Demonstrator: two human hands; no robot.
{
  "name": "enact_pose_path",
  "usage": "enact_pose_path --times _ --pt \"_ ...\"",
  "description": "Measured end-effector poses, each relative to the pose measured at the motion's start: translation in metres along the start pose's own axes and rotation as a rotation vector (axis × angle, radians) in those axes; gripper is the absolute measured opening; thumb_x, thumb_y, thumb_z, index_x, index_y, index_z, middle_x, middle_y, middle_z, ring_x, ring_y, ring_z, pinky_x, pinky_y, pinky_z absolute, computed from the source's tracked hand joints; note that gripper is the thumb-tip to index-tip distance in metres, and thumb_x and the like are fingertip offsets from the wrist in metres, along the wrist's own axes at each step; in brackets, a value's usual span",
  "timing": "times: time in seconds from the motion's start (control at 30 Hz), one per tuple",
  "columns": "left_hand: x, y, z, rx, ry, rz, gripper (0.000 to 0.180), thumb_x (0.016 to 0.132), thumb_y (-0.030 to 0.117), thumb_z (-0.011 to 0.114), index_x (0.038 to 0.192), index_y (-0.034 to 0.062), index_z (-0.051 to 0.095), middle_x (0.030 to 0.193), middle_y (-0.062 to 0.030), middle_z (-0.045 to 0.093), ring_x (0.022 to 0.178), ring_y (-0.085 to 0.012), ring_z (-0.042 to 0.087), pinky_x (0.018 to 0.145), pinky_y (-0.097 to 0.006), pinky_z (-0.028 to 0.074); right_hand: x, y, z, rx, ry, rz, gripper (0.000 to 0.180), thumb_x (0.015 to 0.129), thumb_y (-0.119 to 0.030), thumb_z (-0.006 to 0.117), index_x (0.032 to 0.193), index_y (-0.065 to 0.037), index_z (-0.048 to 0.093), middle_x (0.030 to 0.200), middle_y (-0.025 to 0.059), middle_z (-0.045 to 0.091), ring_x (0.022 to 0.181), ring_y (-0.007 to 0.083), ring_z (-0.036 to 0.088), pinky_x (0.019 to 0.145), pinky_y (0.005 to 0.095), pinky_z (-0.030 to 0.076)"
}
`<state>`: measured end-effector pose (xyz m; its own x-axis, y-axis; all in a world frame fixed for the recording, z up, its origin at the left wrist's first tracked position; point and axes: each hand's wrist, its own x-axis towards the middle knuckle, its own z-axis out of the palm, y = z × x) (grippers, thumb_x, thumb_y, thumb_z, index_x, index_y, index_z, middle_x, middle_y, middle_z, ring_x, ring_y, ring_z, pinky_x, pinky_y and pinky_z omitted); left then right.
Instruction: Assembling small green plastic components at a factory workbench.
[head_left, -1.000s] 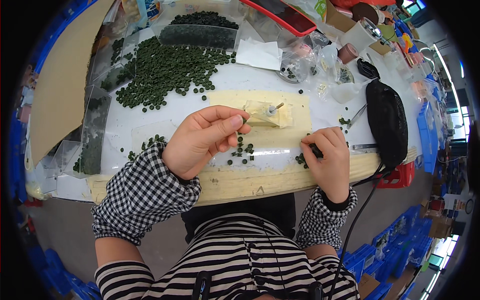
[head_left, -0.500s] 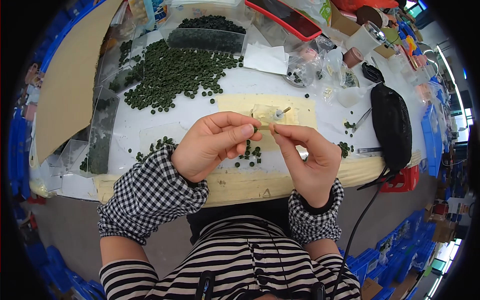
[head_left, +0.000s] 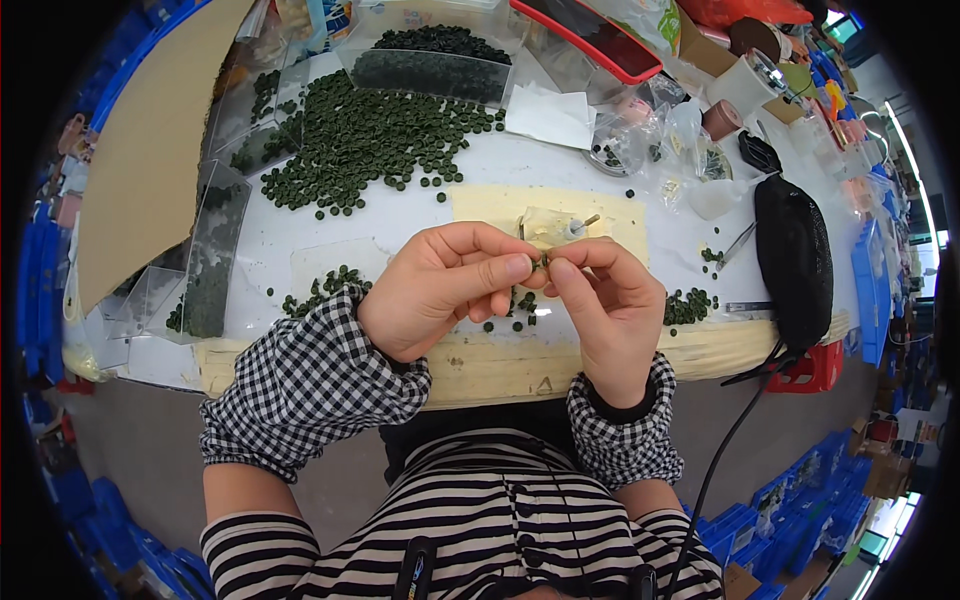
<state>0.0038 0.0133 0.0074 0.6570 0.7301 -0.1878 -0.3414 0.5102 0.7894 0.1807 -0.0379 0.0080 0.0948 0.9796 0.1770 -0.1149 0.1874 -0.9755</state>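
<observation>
A: Where do the hands stand against a second ago?

B: The right hand [head_left: 605, 310], then down by the small green pile [head_left: 688, 305] near the table edge [head_left: 500, 365], has risen to meet the left hand [head_left: 440, 290]. Fingertips of both now pinch one small dark green disc [head_left: 543, 262] between them, above the yellow mat [head_left: 490, 205].

A: And the surroundings?

B: The large heap of green discs [head_left: 360, 140] and the black pouch [head_left: 795, 260] lie as before.
</observation>
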Motion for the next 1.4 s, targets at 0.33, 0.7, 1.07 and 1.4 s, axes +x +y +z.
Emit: enact_pose_path --times 0.33,0.7,1.07,1.4 --pt "0.0 0.001 0.0 0.013 0.008 0.008 0.014 0.092 0.009 0.056 0.102 0.0016 0.061 0.092 -0.0088 0.066 0.065 -0.005 0.054 0.053 -0.016 0.043 0.0 -0.003 0.002 0.031 -0.027 0.02 0.014 0.086 0.001 0.061 0.099 0.006 0.062 0.092 0.0101 0.066 0.081 0.0121 0.064 0.075 0.0225 0.051" --pt "-0.001 0.0 0.002 0.047 0.016 0.026 0.012 0.091 0.009 0.058 0.1 0.002 0.062 0.091 -0.0095 0.067 0.064 -0.0051 0.055 0.053 -0.016 0.044 0.0 -0.001 0.005 0.111 -0.026 0.053 0.009 0.091 -0.002 0.055 0.098 0.003 0.057 0.089 0.0045 0.062 0.081 0.009 0.061 0.074 0.0206 0.049" --pt "-0.001 0.001 0.005 0.072 0.054 0.041 0.011 0.089 0.007 0.06 0.098 0.0016 0.062 0.082 -0.0049 0.064 0.062 -0.0055 0.056 0.05 -0.016 0.043 -0.001 0.007 0.011 -0.021 0.005 -0.137 0.007 0.088 0.001 0.057 0.095 0.004 0.057 0.092 0.0074 0.056 0.082 0.0128 0.06 0.075 0.0233 0.047" --pt "-0.002 0.0 0.006 0.085 0.085 0.073 0.01 0.088 0.005 0.06 0.097 0.0019 0.062 0.079 -0.0026 0.062 0.063 -0.0054 0.057 0.05 -0.016 0.042 -0.001 0.009 0.014 -0.213 0.092 -0.252 0.007 0.082 0.002 0.063 0.089 0.002 0.061 0.085 0.0081 0.059 0.075 0.0141 0.055 0.068 0.0242 0.046"
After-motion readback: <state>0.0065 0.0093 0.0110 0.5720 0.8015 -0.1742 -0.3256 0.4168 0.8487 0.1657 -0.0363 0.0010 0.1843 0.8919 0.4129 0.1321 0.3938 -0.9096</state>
